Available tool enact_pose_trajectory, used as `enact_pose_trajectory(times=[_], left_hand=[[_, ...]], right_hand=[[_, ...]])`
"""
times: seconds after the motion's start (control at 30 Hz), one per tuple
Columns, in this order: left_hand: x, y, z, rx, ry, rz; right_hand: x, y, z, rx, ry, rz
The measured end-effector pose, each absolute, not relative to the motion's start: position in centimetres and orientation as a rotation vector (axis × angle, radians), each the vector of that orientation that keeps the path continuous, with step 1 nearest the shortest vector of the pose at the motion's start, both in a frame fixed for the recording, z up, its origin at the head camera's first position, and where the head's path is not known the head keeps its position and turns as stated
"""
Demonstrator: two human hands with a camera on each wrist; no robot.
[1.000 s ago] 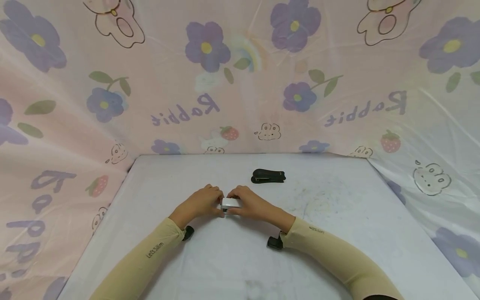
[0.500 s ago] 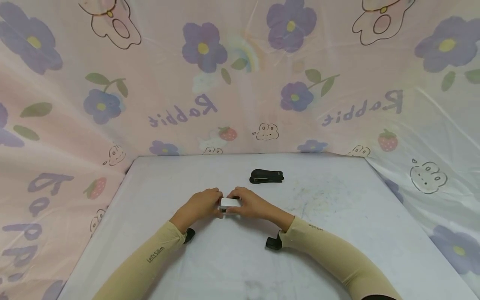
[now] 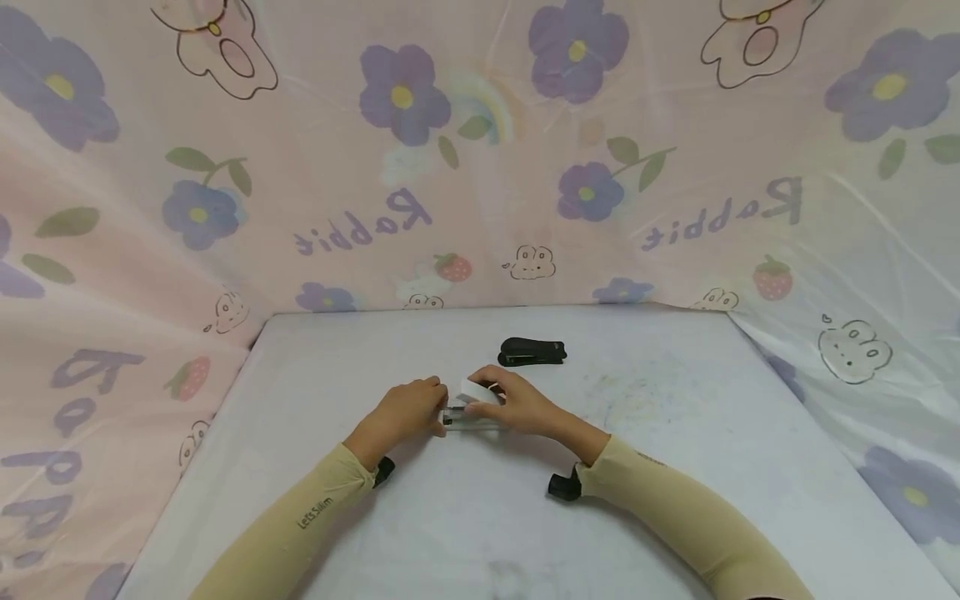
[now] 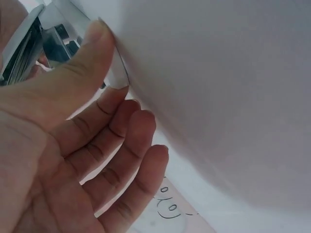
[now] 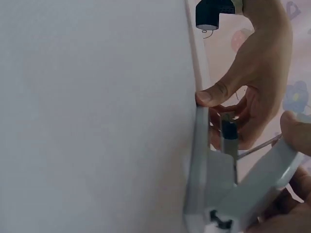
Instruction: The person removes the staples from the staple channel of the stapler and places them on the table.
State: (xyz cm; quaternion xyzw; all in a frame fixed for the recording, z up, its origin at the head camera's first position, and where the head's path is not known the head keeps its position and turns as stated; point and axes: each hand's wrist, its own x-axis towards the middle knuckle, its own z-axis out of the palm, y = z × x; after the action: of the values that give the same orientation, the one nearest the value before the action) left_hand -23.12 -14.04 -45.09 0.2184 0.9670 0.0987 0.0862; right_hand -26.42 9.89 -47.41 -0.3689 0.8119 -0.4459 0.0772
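A white stapler lies on the table between both hands, its top arm point(image 3: 477, 390) swung up from the base point(image 5: 197, 170). The left hand point(image 3: 408, 412) pinches the front end of the base between thumb and index finger; its other fingers are loosely bent in the left wrist view. Gripping the raised top arm, the right hand point(image 3: 521, 404) has its thumb on one side and fingers on the other. The metal staple channel point(image 5: 229, 131) shows in the gap between arm and base. Part of the base is hidden behind the right hand in the head view.
A black stapler point(image 3: 532, 352) lies farther back, behind the right hand. The white tabletop point(image 3: 660, 492) has faint stains on its right side. A patterned curtain point(image 3: 480, 167) hangs along the back and sides. Black wrist cameras point(image 3: 565, 487) stick out beneath the sleeves.
The right hand has moved up and to the right, lifting the white stapler's top arm away from its base. The left hand stays at the front end.
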Motion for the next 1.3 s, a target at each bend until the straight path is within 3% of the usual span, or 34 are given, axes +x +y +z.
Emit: enact_pose_trajectory(times=[0.63, 1.3], left_hand=[[-22.5, -13.6, -44.4, 0.658, 2.898, 0.249], [-22.6, -13.8, -44.8, 0.642, 2.869, 0.283]], right_hand=[[-25.0, 15.5, -44.5, -1.004, 2.651, -1.271], [-25.4, 19.8, -45.4, -0.947, 2.679, -1.113]])
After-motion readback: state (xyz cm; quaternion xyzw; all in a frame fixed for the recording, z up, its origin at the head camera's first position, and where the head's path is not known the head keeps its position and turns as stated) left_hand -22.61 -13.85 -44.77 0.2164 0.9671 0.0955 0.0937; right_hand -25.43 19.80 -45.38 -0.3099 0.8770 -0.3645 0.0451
